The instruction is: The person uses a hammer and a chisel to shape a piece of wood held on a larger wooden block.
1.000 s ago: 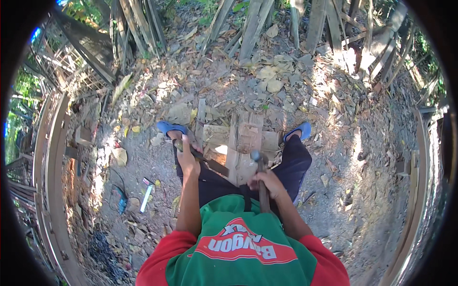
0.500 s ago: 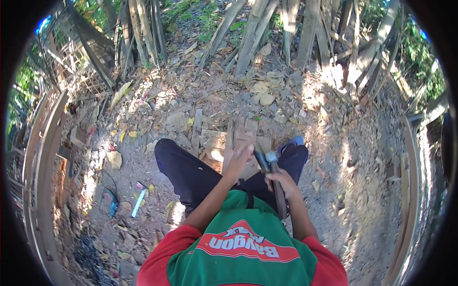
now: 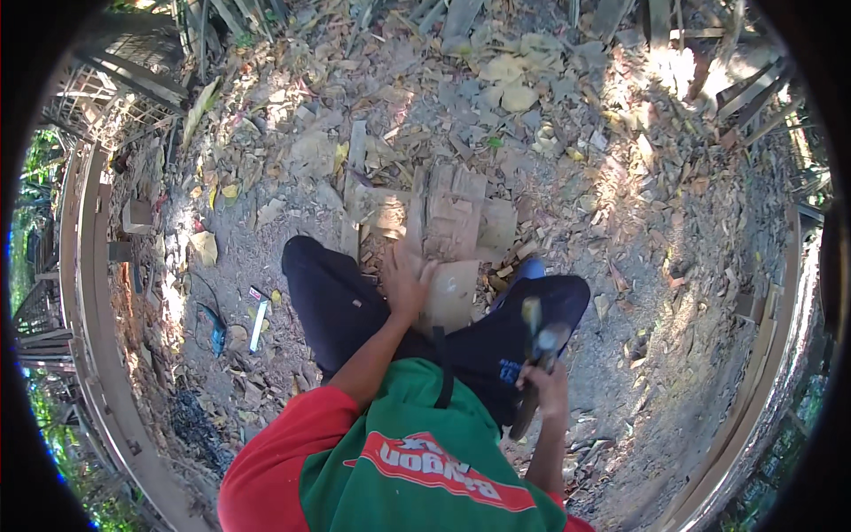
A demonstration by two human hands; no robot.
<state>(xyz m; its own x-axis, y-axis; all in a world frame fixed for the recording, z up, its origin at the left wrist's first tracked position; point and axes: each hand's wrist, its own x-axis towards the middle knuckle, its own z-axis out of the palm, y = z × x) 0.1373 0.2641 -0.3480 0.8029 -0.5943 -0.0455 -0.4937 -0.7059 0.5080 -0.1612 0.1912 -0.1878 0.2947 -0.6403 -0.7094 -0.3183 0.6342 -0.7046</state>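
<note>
My left hand [image 3: 404, 285] is spread on the pale wooden board [image 3: 450, 297] between my legs, its fingers at the edge of the wood. Behind that board stands a weathered wooden block [image 3: 453, 213]. Over my right thigh, my right hand [image 3: 547, 383] grips a hammer [image 3: 525, 415] by its dark wooden handle. The hammer's round metal head is blurred. Beside the head sticks up a slim tool with a yellowish end [image 3: 532, 312]; its lower part is hidden, and I cannot tell how it is held.
Wood chips [image 3: 519, 257] and dry leaves litter the dirt around the boards. A teal power tool with a cord [image 3: 215, 330] lies at left, near a white strip [image 3: 259, 324]. Curved-looking wooden beams [image 3: 84, 293] flank the left side, and more planks [image 3: 749, 390] the right.
My left hand has come down from beside the tools onto the board. My right hand has swung right and lower with the hammer. The view has tilted further down.
</note>
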